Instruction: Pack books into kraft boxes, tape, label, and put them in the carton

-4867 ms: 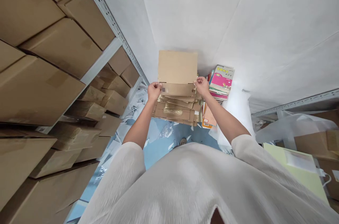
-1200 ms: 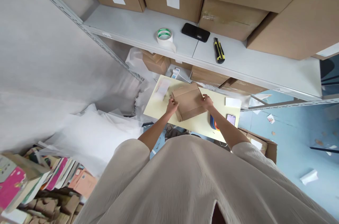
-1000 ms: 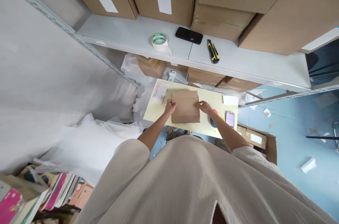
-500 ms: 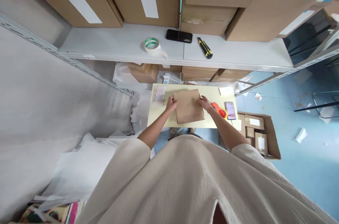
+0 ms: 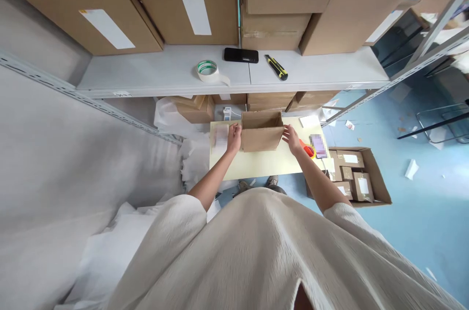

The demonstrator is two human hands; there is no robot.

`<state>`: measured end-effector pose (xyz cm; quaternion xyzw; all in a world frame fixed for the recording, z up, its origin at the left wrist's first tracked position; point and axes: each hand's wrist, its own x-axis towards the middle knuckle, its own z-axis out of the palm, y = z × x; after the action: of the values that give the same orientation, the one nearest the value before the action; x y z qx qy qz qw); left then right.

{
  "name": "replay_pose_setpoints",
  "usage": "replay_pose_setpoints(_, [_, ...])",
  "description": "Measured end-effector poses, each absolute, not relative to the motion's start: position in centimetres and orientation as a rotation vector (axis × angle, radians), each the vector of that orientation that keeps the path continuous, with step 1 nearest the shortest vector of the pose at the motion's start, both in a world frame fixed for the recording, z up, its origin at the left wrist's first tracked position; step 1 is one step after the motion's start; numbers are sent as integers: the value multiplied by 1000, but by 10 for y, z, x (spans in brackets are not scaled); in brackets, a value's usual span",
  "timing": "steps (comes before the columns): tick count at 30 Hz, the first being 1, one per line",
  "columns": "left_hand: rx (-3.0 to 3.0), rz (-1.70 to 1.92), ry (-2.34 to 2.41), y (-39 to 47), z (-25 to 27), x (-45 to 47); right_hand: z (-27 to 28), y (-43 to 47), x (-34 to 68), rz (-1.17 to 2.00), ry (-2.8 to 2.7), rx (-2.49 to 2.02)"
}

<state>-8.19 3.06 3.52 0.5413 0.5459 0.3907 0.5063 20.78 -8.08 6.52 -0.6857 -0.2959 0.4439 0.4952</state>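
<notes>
A plain brown cardboard box (image 5: 262,139) stands squared up on the pale yellow table (image 5: 249,168), its hollow inside showing at the top. My left hand (image 5: 234,138) is closed on its left side, thumb near the top edge. At the right side, my right hand (image 5: 291,137) holds the box's edge with the fingertips, the fingers slightly spread. Just right of that hand lies a red and yellow tape dispenser (image 5: 308,149), partly hidden by the wrist. A phone (image 5: 318,146) with a lit screen is beside it.
On the grey shelf (image 5: 164,68) ahead are a tape roll (image 5: 207,71), a black phone (image 5: 241,55) and a yellow-black box cutter (image 5: 276,67). Large cartons (image 5: 190,7) stand behind them. An open carton (image 5: 377,178) of small boxes sits right of the table.
The cardboard went from a flat folded piece to an upright, hollow box. Both hands moved with it, now gripping its two sides. The camera view shifted slightly.
</notes>
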Motion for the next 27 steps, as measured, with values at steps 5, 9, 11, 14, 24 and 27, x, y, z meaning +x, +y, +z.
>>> replay_pose_setpoints(5, [1221,911,1341,8,38,-93,56,-92,205,1115,-683,-1740])
replay_pose_setpoints(9, [1326,879,1282,-2,46,-97,63,-92,208,1105,-871,-1764])
replay_pose_setpoints(11, [1391,851,1268,-3,52,-98,70,-92,211,1071,-1037,-1761])
replay_pose_setpoints(14, [1467,740,1258,-4,57,-98,80,-95,216,1013,-1257,-1811])
replay_pose_setpoints(24, [1733,521,1243,-14,44,-95,80,-106,226,962,-1545,-1937])
replay_pose_setpoints(27, [1728,540,1271,-15,42,-93,77,-107,230,986,-1529,-1943])
